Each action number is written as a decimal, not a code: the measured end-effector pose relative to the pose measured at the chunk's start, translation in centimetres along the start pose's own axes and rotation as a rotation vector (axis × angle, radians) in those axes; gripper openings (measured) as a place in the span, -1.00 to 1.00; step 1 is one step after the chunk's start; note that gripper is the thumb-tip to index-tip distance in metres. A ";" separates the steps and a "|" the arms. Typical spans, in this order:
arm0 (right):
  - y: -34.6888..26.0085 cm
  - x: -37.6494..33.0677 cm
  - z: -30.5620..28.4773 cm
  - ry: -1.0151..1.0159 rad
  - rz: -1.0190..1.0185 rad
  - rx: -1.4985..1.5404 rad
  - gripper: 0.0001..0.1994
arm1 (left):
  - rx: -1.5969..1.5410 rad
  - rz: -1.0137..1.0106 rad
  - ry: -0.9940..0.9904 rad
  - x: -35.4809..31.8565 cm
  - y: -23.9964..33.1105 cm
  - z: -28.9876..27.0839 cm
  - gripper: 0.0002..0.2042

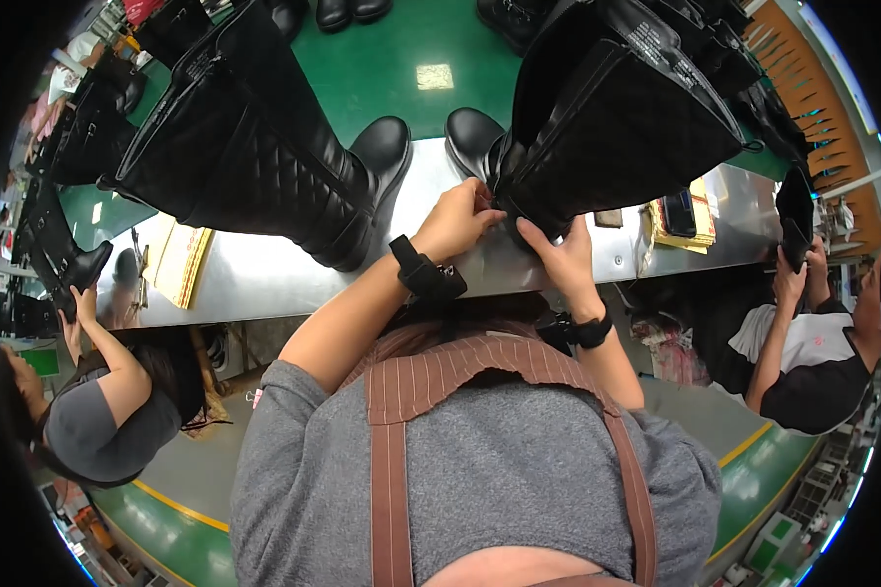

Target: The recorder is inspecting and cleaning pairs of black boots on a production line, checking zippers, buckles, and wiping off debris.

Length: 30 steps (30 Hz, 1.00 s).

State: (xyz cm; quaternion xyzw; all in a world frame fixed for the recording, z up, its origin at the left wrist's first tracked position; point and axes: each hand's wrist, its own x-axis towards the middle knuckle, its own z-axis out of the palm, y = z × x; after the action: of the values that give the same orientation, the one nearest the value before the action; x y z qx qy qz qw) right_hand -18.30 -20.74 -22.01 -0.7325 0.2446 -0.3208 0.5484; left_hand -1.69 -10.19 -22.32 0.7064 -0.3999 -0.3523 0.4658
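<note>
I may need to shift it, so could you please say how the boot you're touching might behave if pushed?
The boot might tip, its tall shaft rising above the foot. It may slide, as the metal bench looks smooth. The shaft's wide-open top suggests it could flex.

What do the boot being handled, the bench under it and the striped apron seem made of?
The boot: black leather or imitation leather, I can't tell which; its smooth toe has a soft shine. The bench: bare metal, perhaps stainless steel, grey with blurry reflections. The apron: brown cloth, matte, judging by its soft folds and wavy edge; the fibre is unclear.
</note>
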 end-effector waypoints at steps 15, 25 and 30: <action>-1.0 0.9 -0.4 -0.075 -0.033 -0.186 -0.67 | -0.844 0.204 -0.417 -2.1 11.3 -5.5 -0.80; -2.4 1.0 -0.5 -0.227 0.085 -0.084 -0.52 | -0.413 0.330 -0.245 -6.9 13.3 -7.9 -0.65; -2.5 2.3 -2.0 -0.376 0.096 0.002 -0.46 | 0.236 -0.289 -0.141 -14.3 5.7 -12.6 -0.63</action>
State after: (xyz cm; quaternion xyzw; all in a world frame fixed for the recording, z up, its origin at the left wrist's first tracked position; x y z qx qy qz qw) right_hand -18.23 -22.95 -18.73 -0.7663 0.1720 -0.1520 0.6000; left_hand 1.70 5.90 -11.17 0.7798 -0.3646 -0.4147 0.2950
